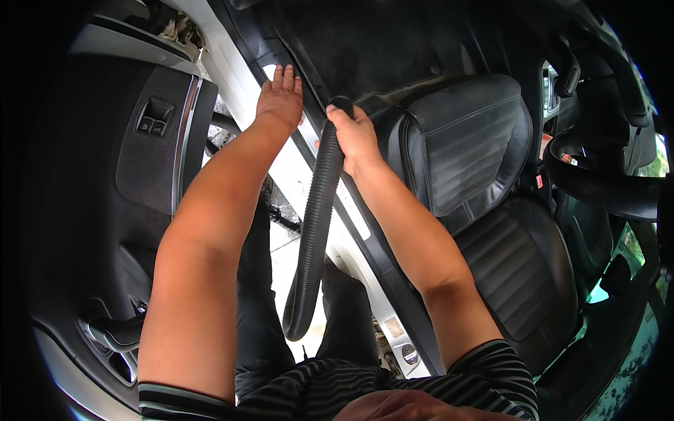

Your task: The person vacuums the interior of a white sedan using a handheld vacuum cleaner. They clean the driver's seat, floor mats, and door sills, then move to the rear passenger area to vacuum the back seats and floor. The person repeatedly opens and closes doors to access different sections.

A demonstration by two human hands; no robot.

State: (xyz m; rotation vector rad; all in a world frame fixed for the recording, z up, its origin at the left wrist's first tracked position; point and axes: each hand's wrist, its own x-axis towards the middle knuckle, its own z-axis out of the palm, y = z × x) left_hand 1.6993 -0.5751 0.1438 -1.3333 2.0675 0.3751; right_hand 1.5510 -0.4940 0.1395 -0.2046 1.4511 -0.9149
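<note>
Black ribbed vacuum hose (315,231) hangs from my right hand (355,131), whose fingers are closed around its upper end near the side of the car seat. The hose runs down between my legs and bends there. My left hand (280,100) lies flat, palm down, on the car's door sill (295,158), its fingers stretched towards the front and holding nothing. Just right of the hose, a bright sill plate (354,210) shows. The hose's mouth is hidden or too dark to make out.
An opened car door (152,173) with window switches stands on the left. On the right are a black leather seat cushion (468,142) and its backrest (521,268), with the steering wheel (595,194) beyond. The dark floor mat (379,47) lies ahead.
</note>
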